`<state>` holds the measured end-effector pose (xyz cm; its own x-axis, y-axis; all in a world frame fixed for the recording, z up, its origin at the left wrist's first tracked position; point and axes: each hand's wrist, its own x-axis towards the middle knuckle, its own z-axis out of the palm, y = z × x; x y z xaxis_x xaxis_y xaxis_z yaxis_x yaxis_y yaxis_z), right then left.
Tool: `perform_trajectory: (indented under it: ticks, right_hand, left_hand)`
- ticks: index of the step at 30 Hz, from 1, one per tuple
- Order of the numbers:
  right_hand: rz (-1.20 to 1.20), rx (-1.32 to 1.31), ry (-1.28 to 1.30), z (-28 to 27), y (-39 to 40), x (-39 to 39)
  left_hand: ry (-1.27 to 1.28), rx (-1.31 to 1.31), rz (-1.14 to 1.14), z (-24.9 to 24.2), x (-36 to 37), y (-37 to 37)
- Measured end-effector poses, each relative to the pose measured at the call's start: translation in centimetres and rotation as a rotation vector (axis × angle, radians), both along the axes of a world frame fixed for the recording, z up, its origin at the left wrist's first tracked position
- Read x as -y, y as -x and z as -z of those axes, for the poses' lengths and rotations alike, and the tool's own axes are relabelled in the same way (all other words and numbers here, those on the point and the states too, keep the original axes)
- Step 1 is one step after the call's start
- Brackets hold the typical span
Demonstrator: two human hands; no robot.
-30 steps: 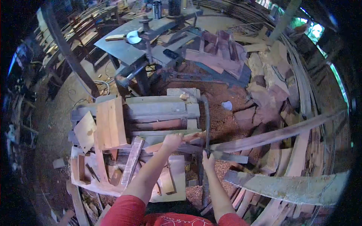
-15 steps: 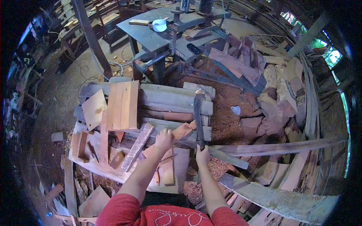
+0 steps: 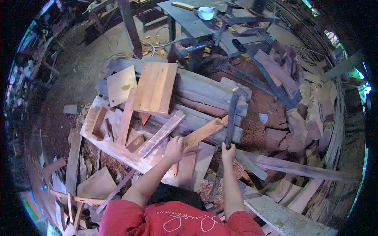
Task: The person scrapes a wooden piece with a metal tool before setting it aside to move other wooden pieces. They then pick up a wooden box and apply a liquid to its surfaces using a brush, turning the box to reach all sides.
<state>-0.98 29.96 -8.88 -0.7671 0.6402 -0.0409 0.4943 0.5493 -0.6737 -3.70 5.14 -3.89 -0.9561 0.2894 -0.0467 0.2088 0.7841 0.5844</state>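
My right hand [image 3: 228, 152] is wrapped round the lower end of a dark machete [image 3: 232, 118], its long blade pointing away from me and nearly upright in the view. A short piece of wooden board [image 3: 204, 131], rough and splintered at its far end, is gripped by my left hand [image 3: 174, 148]. That rough end meets the machete blade in this view. Both are over a bench of grey planks [image 3: 204, 86]. Left of my left hand lies a whitish, weathered strip of wood [image 3: 162, 133]. An orange-handled tool [image 3: 175, 170] lies below the same hand, partly covered.
Joined wooden panels [image 3: 154, 87] and a pale square board [image 3: 122, 85] lie on the bench's left part. A wooden box frame [image 3: 98, 122] sits at the near left. Behind stands a metal-topped table [image 3: 185, 19] with a white bowl [image 3: 206, 13]. Split logs [image 3: 297, 122] and sawdust fill the right.
The view has turned left, so the bench and table appear farther right. More of the board shows beyond my left hand. The machete remains beside the board's rough end.
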Motion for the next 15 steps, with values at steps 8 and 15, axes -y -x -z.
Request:
perform_trajectory:
  ticks: [8, 15]
  right_hand:
    - [-0.016, -0.018, 0.115, 1.7, 0.2, -0.6]
    - [-0.141, -0.024, -0.325, -3.1, -0.6, 3.2]
  left_hand:
    - [-0.022, -0.01, -0.131, 0.3, 8.7, -5.9]
    - [0.037, 0.229, -0.26, 1.6, 12.3, -7.9]
